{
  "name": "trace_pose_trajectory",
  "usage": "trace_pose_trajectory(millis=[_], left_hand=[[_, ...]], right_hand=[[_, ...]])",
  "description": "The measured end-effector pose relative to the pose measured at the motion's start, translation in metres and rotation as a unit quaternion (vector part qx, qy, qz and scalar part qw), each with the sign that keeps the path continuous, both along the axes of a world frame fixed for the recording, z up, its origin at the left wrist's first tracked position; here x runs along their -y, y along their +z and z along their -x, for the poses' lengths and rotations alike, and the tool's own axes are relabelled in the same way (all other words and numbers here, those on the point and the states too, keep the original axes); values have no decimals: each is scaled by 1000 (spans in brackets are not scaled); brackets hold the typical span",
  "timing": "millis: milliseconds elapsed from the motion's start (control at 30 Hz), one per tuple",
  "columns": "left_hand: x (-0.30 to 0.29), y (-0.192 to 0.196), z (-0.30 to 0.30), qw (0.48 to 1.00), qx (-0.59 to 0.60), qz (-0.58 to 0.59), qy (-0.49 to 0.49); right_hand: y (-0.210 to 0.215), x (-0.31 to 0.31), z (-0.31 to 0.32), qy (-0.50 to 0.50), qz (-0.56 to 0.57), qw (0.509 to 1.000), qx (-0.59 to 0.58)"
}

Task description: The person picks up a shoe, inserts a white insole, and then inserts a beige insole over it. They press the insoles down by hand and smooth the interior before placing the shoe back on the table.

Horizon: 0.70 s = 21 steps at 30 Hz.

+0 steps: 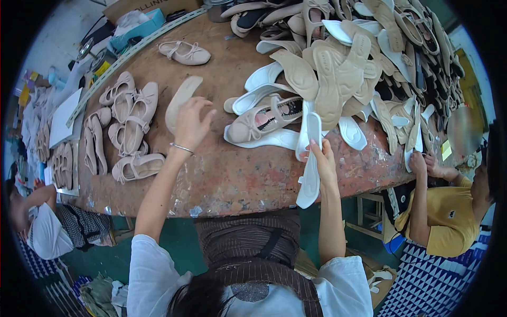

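My right hand (326,162) grips a white insole (309,186) by its middle, held upright over the table's front edge. At the left, my left hand (193,122) hovers with bent, parted fingers beside a beige insole (178,105), partly covering it; no object shows between the fingers. Between my hands a beige strapped flat shoe (248,129) rests on white insoles (274,139). Beyond my right hand lies a spread heap of beige insoles (332,79) mixed with white ones.
Several beige bow flats (142,108) stand in a group at the left; a single flat (185,52) lies farther back. Shoes (422,31) are piled high at the back right. A co-worker in yellow (449,211) works at the right edge; another person (50,227) sits at the left.
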<state>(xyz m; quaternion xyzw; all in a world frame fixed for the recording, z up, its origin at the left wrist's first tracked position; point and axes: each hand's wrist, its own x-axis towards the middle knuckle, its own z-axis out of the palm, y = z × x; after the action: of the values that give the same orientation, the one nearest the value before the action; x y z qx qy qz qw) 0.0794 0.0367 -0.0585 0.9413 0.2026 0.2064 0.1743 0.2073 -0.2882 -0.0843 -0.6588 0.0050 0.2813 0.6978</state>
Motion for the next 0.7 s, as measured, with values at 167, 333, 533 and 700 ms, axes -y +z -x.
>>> trace_pose_trajectory(millis=[167,333,533,700], left_hand=[[47,-19,-45,982,16,136,-127],[45,-41,-109,974,-179,73,-118],[52,-3,-76,992,-91,18,-85],[-23,35,-20,986,-151,55,-53]], right_hand=[[23,28,36,-67,-48,994,-78],[1,35,93,-63,-233,935,-262],[-12,47,95,-20,-66,989,-128],[4,-20,65,182,270,828,456]])
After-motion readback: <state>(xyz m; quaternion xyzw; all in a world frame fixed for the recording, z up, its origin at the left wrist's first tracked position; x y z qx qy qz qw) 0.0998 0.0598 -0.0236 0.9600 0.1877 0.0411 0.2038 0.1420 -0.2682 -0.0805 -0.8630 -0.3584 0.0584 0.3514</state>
